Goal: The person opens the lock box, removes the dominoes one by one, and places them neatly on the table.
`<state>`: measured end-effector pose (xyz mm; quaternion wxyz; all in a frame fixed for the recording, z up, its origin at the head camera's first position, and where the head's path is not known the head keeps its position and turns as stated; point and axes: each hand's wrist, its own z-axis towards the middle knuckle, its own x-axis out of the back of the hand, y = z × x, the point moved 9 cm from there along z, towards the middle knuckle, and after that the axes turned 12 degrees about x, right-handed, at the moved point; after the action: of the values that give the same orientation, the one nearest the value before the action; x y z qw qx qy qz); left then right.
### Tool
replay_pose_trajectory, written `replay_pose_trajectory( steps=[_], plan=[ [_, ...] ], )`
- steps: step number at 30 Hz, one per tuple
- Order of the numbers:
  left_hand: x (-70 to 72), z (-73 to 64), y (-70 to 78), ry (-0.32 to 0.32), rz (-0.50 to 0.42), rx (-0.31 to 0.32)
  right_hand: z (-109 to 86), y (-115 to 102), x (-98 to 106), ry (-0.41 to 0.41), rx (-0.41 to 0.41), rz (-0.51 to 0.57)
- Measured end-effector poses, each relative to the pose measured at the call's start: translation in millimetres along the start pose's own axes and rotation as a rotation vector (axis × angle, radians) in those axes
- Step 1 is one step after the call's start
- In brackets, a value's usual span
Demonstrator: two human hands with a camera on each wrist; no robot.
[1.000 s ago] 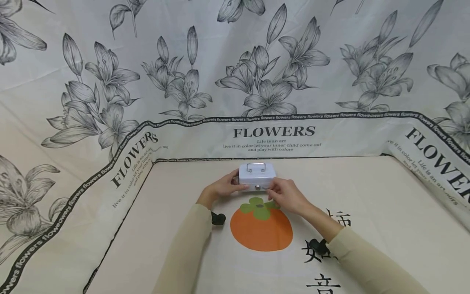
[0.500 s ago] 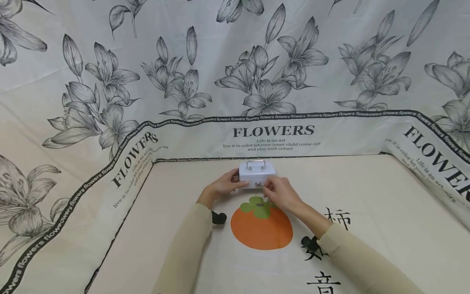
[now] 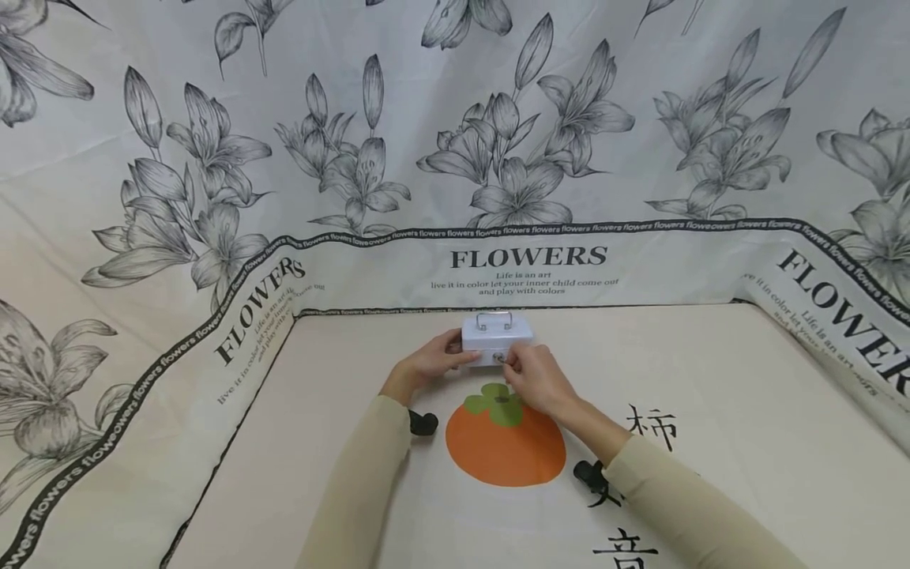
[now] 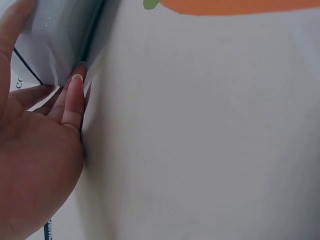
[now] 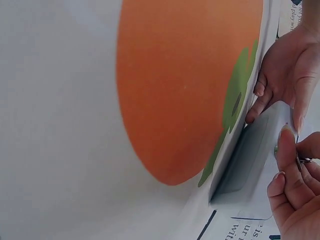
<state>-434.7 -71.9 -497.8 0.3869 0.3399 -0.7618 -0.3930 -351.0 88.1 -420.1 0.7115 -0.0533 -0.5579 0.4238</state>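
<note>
Head view: box [image 3: 496, 337] handle [image 3: 494, 313]; wrists: left hand [image 4: 42, 160] palm

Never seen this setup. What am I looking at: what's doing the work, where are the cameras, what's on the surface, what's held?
No robot here: a person works with two bare hands. The wide picture comes from a camera worn on the head, looking forward and down. The two close-ups come from cameras on the left and right wrists, so they look tilted.

On the pale surface, printed with an orange fruit and black characters, sits a small white box. The left hand grips the box's left end. The right hand pinches a small metal piece, probably a key, at the round lock on the front.
</note>
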Motion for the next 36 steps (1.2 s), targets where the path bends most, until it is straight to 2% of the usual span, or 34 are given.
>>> replay_pose_trajectory(
  steps=[7,17,26,36],
  plan=[
    [0.3,-1.7,1.8,0.007,-0.025,0.011,4.4,-5,-1,0.025,-0.011,0.02],
    [1.5,0.2,2.7,0.012,-0.064,-0.001,11.0,-7,-3,0.032,-0.03,-0.012],
    [1.9,0.9,0.8,0.006,-0.066,0.01,11.2,-1,-7,-0.001,-0.028,0.13],
    [1.0,2.7,-0.2,0.0,-0.053,0.005,10.1,0,-9,-0.094,0.041,0.228]
  ],
)
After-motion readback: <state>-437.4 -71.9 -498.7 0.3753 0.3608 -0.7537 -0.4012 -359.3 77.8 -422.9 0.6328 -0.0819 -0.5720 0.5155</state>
